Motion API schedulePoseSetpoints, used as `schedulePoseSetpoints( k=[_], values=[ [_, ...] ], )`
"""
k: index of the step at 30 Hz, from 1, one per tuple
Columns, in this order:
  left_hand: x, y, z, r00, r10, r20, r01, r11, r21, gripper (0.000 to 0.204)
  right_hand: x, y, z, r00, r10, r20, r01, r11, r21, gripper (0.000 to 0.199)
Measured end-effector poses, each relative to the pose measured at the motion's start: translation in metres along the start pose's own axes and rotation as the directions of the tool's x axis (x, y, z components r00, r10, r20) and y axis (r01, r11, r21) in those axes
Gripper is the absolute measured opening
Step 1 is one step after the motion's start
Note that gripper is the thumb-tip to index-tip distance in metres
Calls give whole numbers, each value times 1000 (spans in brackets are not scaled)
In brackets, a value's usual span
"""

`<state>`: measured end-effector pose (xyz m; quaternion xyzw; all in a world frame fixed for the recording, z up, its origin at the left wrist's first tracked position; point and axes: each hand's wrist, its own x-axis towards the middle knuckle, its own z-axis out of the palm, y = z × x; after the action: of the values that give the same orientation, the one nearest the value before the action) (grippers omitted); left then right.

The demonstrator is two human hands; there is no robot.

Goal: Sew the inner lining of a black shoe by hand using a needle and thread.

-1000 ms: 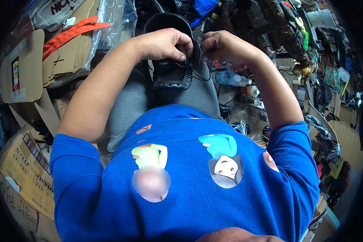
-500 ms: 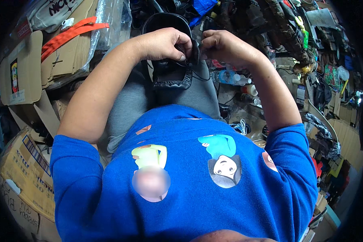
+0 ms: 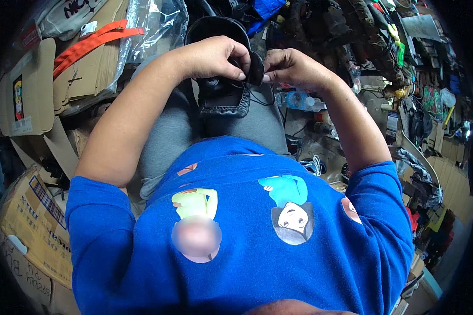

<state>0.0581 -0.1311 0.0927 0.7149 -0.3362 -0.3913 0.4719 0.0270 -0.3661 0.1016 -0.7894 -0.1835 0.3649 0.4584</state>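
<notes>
A black leather-like item [image 3: 225,108] with a puckered, stitched rim and a hollow middle rests on my lap between my thighs. Its kind I cannot make out for certain. My left hand [image 3: 215,59] is closed in a pinch, thumb and forefinger at the item's upper right edge, holding it. Just to the right of those fingers a black flap [image 3: 256,69] stands up. My right hand [image 3: 294,68] has thumb and forefinger pinched at the flap's right side; anything small between them is hidden. A thin dark cord [image 3: 261,102] loops below the flap.
Plastic bottles [image 3: 295,100] lie on the floor to my right. Cardboard boxes [image 3: 34,226] and flattened cardboard with orange straps [image 3: 92,46] are stacked at my left. Dark clutter [image 3: 373,42] fills the far right, and a shoe [image 3: 314,166] sits near my right leg.
My right hand has shifted slightly, and its thumb and forefinger now point at the flap. The flap shows more of its face. My left hand stays almost where it was.
</notes>
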Motion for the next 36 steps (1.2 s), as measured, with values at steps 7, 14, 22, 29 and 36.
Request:
schedulePoseSetpoints(
  k=[7,14,22,29,36],
  values=[
    [0,0,-3,998,4,70,-5,1000,2,19,-3,-24,-1,999,-38,-37,27,965,-261,13],
    [-2,5,-1,998,0,67,-1,1000,10,20,-1,-39,-4,984,-175,27,167,861,-480,12],
    [1,0,1,1000,8,3,-8,1000,27,17,-1,-56,4,984,-175,-3,122,695,-709,12],
    [2,-2,-1,999,12,48,-11,1000,-21,17,-3,-35,1,999,-28,-31,12,909,-416,16],
    [-5,3,-2,999,6,35,-6,1000,-9,18,-10,-31,10,991,-91,-101,48,930,-364,26]
  ],
)
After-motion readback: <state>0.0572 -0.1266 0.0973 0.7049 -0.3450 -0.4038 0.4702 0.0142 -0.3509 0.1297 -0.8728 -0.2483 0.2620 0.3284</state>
